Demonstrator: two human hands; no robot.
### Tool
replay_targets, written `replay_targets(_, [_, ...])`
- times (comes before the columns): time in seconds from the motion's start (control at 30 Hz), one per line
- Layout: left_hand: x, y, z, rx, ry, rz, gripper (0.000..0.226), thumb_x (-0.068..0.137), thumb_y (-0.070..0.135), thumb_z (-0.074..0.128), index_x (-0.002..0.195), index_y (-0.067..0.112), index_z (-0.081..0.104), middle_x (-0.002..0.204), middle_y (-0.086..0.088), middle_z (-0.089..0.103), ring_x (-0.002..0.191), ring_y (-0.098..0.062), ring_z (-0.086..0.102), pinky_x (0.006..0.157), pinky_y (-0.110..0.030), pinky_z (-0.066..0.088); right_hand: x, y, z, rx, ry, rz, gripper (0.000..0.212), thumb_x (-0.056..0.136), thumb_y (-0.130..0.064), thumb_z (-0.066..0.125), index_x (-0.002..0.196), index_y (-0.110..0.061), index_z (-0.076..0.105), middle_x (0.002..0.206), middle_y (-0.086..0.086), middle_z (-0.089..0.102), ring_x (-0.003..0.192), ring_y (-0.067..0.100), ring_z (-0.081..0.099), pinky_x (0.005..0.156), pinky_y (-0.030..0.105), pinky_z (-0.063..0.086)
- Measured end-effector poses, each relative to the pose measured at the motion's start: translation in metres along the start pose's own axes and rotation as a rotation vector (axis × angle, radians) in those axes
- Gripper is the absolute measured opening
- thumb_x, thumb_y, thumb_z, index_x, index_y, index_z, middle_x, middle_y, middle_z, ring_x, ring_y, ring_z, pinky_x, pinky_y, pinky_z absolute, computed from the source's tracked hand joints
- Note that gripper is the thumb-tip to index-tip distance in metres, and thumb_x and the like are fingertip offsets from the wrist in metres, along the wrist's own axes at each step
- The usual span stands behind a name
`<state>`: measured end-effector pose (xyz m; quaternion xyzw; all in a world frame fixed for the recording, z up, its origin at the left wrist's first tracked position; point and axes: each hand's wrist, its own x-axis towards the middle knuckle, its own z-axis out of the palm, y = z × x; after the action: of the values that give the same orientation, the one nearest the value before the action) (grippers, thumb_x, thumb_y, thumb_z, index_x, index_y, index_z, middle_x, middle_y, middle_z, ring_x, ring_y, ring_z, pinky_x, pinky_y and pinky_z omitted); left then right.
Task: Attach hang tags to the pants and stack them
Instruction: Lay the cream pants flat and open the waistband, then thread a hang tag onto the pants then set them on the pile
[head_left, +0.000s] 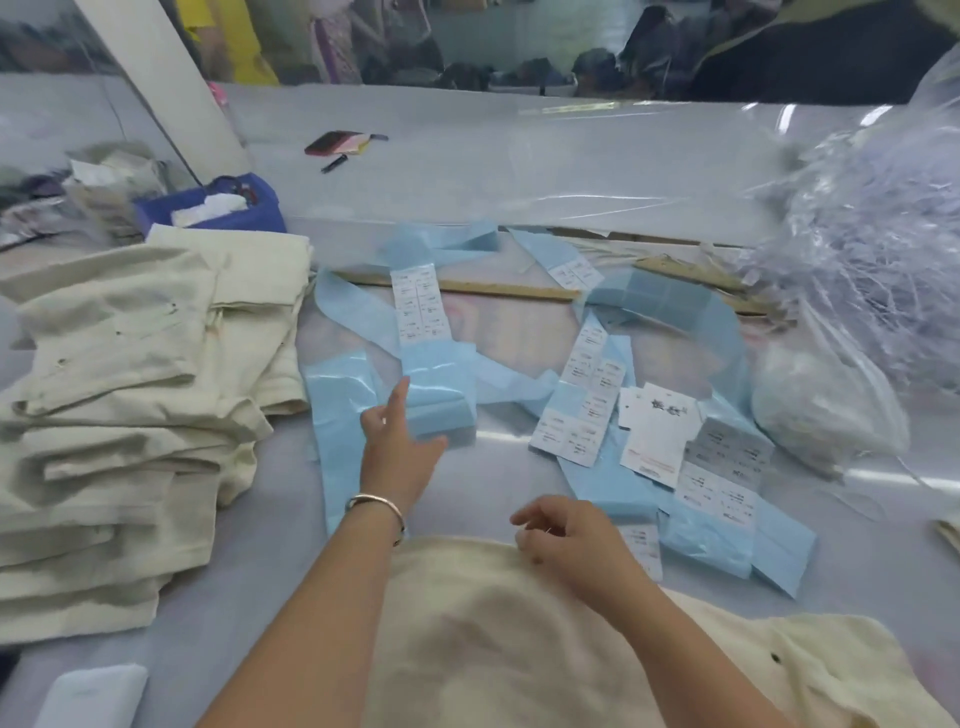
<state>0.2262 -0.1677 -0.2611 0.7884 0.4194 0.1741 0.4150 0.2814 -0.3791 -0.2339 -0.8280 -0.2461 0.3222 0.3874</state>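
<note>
1. Left hand (400, 447) with fingers straight, grip wide, touching a blue sticker backing strip (441, 395) at 12 o'clock.
2. Right hand (571, 535) loosely curled on cream pants (493, 649) at 6 o'clock; grip contents unclear.
3. Stacked pants (114, 415) at 9 o'clock on tabletop (519, 171).
4. White hang tag (657, 431) at 2 o'clock among the label sheets.

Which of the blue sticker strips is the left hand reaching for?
The left hand touches the leftmost blue strip, the one with white labels at its upper part; the other strips lie farther right.
</note>
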Motion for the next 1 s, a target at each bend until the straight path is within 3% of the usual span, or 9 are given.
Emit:
replay_targets(0.17, [0.057,-0.005,0.012,0.503,0.012,0.147,0.084,0.076,0.057,0.068,0.148,0.038,0.029,0.149,-0.006,0.021,0.134,-0.029,0.028,0.107,-0.041,0.03,0.033,-0.017,0.023,0.145,-0.03,0.038,0.013,0.082,-0.01,0.065,0.086,-0.021,0.07,0.083,0.009,0.071,0.063,0.01,0.06,0.062,0.027,0.048])
replay_targets(0.23, [0.081,-0.001,0.011,0.41,0.069,0.122,0.067,0.083,0.063,0.057,0.141,0.032,0.043,0.148,-0.004,0.032,0.136,-0.027,0.027,0.109,-0.043,0.025,0.044,-0.017,0.031,0.132,-0.021,0.036,0.015,0.082,-0.008,0.064,0.084,-0.021,0.07,0.081,0.01,0.071,0.059,0.008,0.059,0.058,0.02,0.047])
replay_targets(0.33, [0.115,0.001,0.01,0.277,0.033,-0.006,0.055,0.092,0.052,0.052,0.134,0.016,0.05,0.136,-0.011,0.052,0.127,-0.031,0.044,0.104,-0.041,0.035,0.051,-0.016,0.046,0.133,-0.01,0.055,0.018,0.081,-0.003,0.064,0.08,-0.02,0.07,0.075,0.01,0.071,0.06,0.012,0.062,0.068,0.031,0.053])
replay_targets(0.43, [0.13,-0.001,0.019,0.433,-0.019,-0.023,0.067,0.085,0.058,0.06,0.13,0.011,0.044,0.128,-0.013,0.054,0.12,-0.033,0.049,0.098,-0.041,0.041,0.053,-0.007,0.068,0.046,0.013,0.074,0.026,0.079,-0.007,0.066,0.074,-0.032,0.068,0.075,-0.006,0.072,0.072,0.007,0.066,0.079,0.025,0.052])
replay_targets(0.5, [0.135,-0.001,0.028,0.582,-0.019,-0.05,0.083,0.076,0.066,0.064,0.134,0.014,0.036,0.128,-0.012,0.051,0.12,-0.031,0.049,0.097,-0.04,0.038,0.05,0.001,0.08,-0.045,0.113,0.037,0.035,0.076,-0.01,0.067,0.068,-0.044,0.062,0.077,-0.026,0.067,0.075,-0.004,0.062,0.071,0.008,0.045])
replay_targets(0.6, [0.142,0.0,0.035,0.571,-0.04,-0.135,0.093,0.07,0.066,0.07,0.137,0.015,0.03,0.128,-0.008,0.054,0.12,-0.03,0.052,0.095,-0.04,0.037,0.048,0.01,0.089,-0.095,0.216,-0.049,0.037,0.07,-0.006,0.07,0.063,-0.042,0.063,0.079,-0.031,0.063,0.073,-0.006,0.059,0.064,0.005,0.042])
replay_targets(0.7, [0.145,-0.005,0.035,0.564,-0.039,-0.115,0.069,0.076,0.06,0.069,0.123,0.015,0.045,0.122,-0.007,0.058,0.116,-0.029,0.055,0.093,-0.039,0.037,0.053,0.008,0.088,-0.07,0.268,-0.042,0.043,0.072,-0.009,0.07,0.083,-0.049,0.061,0.081,-0.033,0.062,0.076,-0.007,0.058,0.067,0.006,0.042])
replay_targets(0.87, [0.129,-0.019,0.031,0.442,0.062,0.057,0.025,0.09,0.03,0.061,0.112,0.018,0.061,0.117,-0.009,0.055,0.113,-0.031,0.05,0.092,-0.038,0.039,0.054,0.008,0.093,-0.114,0.299,-0.038,0.032,0.073,-0.011,0.071,0.068,-0.042,0.064,0.089,-0.03,0.06,0.078,-0.009,0.054,0.067,0.004,0.039])
replay_targets(1.0, [0.115,-0.014,0.022,-0.013,0.113,0.16,0.003,0.091,0.016,0.06,0.093,0.016,0.062,0.114,-0.007,0.051,0.105,-0.027,0.05,0.083,-0.025,0.035,0.055,0.009,0.093,-0.106,0.307,-0.041,0.032,0.073,-0.01,0.069,0.067,-0.041,0.063,0.086,-0.028,0.061,0.079,-0.003,0.055,0.065,0.006,0.039])
